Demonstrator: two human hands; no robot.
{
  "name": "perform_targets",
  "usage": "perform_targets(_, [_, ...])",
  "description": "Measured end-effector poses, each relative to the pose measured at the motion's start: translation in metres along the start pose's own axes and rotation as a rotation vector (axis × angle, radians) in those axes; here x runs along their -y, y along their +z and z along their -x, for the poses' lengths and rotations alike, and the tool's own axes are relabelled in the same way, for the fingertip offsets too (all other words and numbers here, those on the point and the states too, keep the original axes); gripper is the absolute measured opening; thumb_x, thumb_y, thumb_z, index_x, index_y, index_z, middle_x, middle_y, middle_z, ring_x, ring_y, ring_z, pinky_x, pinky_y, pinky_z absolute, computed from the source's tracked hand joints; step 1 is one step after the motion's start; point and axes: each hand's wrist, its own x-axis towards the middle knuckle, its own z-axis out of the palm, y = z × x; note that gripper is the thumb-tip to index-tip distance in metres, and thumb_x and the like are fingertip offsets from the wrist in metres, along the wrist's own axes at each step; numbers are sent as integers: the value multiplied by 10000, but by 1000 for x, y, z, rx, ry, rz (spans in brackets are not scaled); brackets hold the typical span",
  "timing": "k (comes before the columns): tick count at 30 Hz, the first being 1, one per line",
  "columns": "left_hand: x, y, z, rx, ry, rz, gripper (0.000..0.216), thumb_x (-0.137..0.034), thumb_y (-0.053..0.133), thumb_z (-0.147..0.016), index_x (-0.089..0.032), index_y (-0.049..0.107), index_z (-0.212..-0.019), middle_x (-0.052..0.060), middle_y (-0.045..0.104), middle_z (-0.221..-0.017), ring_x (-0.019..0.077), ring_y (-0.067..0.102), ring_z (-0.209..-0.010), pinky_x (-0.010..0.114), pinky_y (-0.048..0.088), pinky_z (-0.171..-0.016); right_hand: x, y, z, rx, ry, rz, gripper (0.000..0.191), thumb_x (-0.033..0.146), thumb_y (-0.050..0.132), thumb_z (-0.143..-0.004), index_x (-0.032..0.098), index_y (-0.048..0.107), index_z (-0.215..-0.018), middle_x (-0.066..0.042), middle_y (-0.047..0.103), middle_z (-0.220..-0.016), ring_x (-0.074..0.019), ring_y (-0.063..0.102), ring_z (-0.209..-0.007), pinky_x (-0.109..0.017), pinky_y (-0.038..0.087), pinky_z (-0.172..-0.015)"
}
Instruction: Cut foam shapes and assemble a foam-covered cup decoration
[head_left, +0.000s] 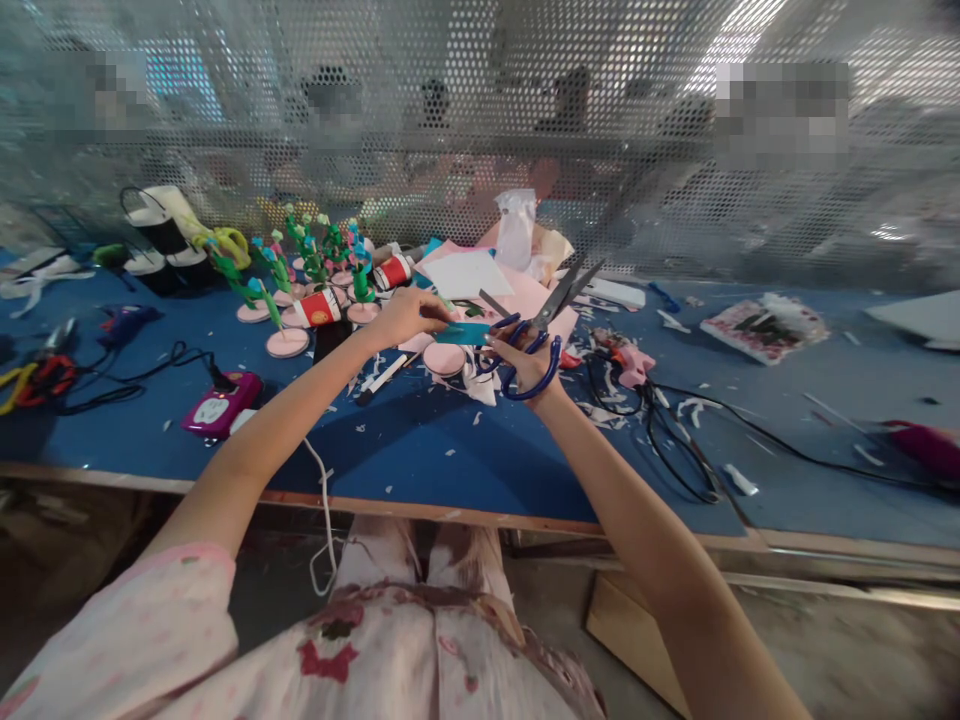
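My left hand [409,315] pinches one end of a small teal strip [463,333], holding it level above the blue table [420,450]. My right hand [525,360] has its fingers through the blue handles of a pair of scissors [551,310]. The dark blades are parted and point up and away to the right, just past the strip's right end. Below the hands lie a pink foam disc [444,357], a white marker [382,380] and scraps of paper.
Several small craft flowers on pink discs [289,290] stand at the back left, beside red cans [319,307] and tape rolls [161,240]. A pink device [223,403] with a cable lies left. Black cables [675,440] run right. A perforated metal screen [480,130] backs the table.
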Motion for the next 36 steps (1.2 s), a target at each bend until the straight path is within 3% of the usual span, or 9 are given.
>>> perform_targets(5, [2, 2, 0, 162, -81, 185, 265, -259, 738, -662, -104, 690, -872, 58, 699, -689, 124, 656, -591, 250, 550, -600, 0, 0, -1, -22, -12, -14, 350, 307, 872, -422, 203, 611, -630, 26, 667, -680, -169, 663, -738, -309, 590, -678])
perform_targets(10, [1, 3, 0, 155, -69, 282, 303, -262, 746, -647, -107, 681, -899, 49, 694, -686, 112, 657, -594, 219, 553, -598, 3, -1, -1, 20, -49, -68, 340, 404, 835, -508, 215, 585, -639, 8, 683, -735, -205, 675, -832, -351, 584, -737])
perform_targets(16, [6, 1, 0, 212, -31, 238, 219, -280, 712, -687, -154, 718, -865, 40, 694, -719, 110, 643, -601, 229, 549, -587, 3, -5, -1, 26, -62, 10, 325, 353, 842, -508, 225, 572, -636, 12, 648, -690, -222, 668, -842, -373, 571, -767])
perform_targets(21, [8, 2, -2, 165, -23, 185, 199, -259, 686, -730, -177, 724, -908, 39, 684, -713, 119, 622, -585, 274, 545, -607, 5, -1, 3, 38, -14, 31, 335, 377, 851, -480, 216, 595, -625, 15, 654, -684, -190, 660, -706, -338, 585, -661])
perform_targets(29, [1, 1, -1, 33, 71, -34, 235, -273, 692, -732, -157, 695, -936, 41, 683, -728, 137, 628, -687, 275, 515, -691, 7, 2, 5, 126, 100, 80, 336, 353, 861, -459, 186, 602, -593, -18, 689, -678, -191, 671, -679, -335, 589, -642])
perform_targets(33, [0, 4, -1, -101, 70, -7, 285, -299, 685, -747, -138, 655, -981, 43, 686, -762, 135, 641, -727, 272, 522, -729, 0, 3, 4, 140, 119, 41, 410, 319, 889, -349, 180, 556, -544, 28, 644, -580, -150, 642, -597, -325, 590, -651])
perform_targets(36, [-1, 6, 0, -137, 53, 35, 293, -302, 691, -743, -126, 640, -971, 47, 687, -772, 137, 648, -738, 280, 529, -748, -1, 6, 5, 101, 142, -27, 405, 363, 875, -383, 186, 561, -567, 37, 631, -569, -151, 645, -596, -334, 594, -656])
